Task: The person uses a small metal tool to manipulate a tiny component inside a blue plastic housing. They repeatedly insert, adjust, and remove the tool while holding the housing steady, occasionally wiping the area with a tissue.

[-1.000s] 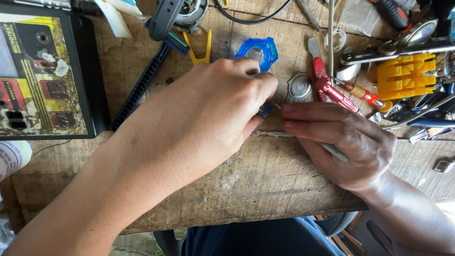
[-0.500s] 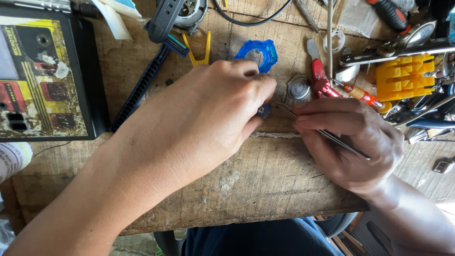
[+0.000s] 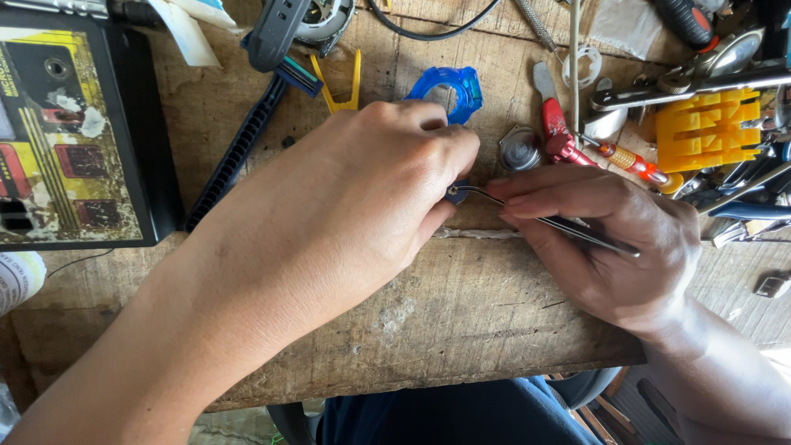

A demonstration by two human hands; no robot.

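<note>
worn wood makes up the workbench (image 3: pixel 461 330), cracked along its middle and crowded with clutter at the far side. from the head view, a black box with a yellow and red panel (image 3: pixel 74 132) sits at the left edge, and a black ribbed strap (image 3: pixel 239 152) runs diagonally beside it. a yellow clip (image 3: pixel 336 86) lies just past the knuckles, next to a clear blue ring-shaped case (image 3: pixel 449 86). a small round metal cap (image 3: pixel 521 148) rests near red-handled pliers (image 3: pixel 554 136), an orange-tipped screwdriver (image 3: pixel 630 161) and a yellow plastic block (image 3: pixel 709 128), with more metal tools piled at the right. the left hand (image 3: pixel 346 214) lies across the middle of the bench and hides most of what it holds; its fingers are curled and pressed together over a small dark blue part (image 3: pixel 456 194), of which only a sliver shows at the fingertips. the right hand (image 3: pixel 610 247) pinches thin metal tweezers (image 3: pixel 544 218) between thumb and forefinger, the other fingers folded close. the tweezer tips touch the small part right at the left fingertips. whether the tips are closed on it i cannot tell. dark blue cloth (image 3: pixel 445 412) shows below the bench edge.
</note>
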